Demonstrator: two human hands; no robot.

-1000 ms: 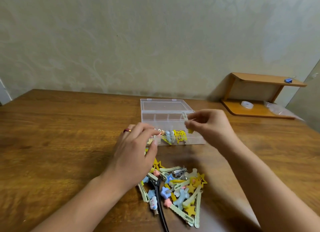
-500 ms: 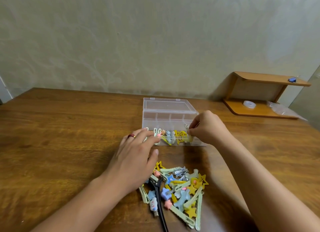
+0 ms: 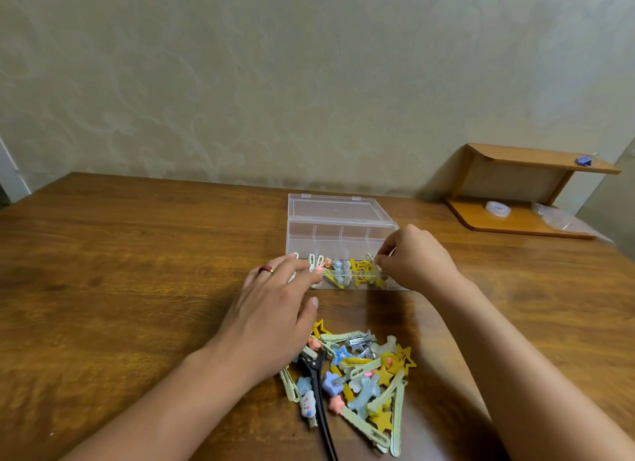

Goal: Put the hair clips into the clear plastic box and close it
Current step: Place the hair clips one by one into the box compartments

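The clear plastic box [image 3: 343, 233] stands open in the middle of the wooden table [image 3: 120, 271], its lid [image 3: 335, 206] laid back. Several clips fill its front compartments, among them a yellow star clip [image 3: 360, 269]. My right hand [image 3: 417, 261] pinches a pale green hair clip [image 3: 372, 263] down in the box's front right compartment. My left hand [image 3: 275, 306] rests with relaxed fingers against the box's front left corner. A pile of hair clips [image 3: 364, 374] lies near me on the table, partly under my left wrist.
A long black clip [image 3: 321, 395] lies at the pile's left side. At the back right stands a small wooden shelf [image 3: 536, 161] with a tape roll [image 3: 497, 209], a plastic bag [image 3: 558, 218] and a blue binder clip [image 3: 584, 160]. A wall runs along the table's far edge.
My right hand has come down from above the box into its front right compartment with the pale green clip. My left hand has settled lower at the box's front left corner.
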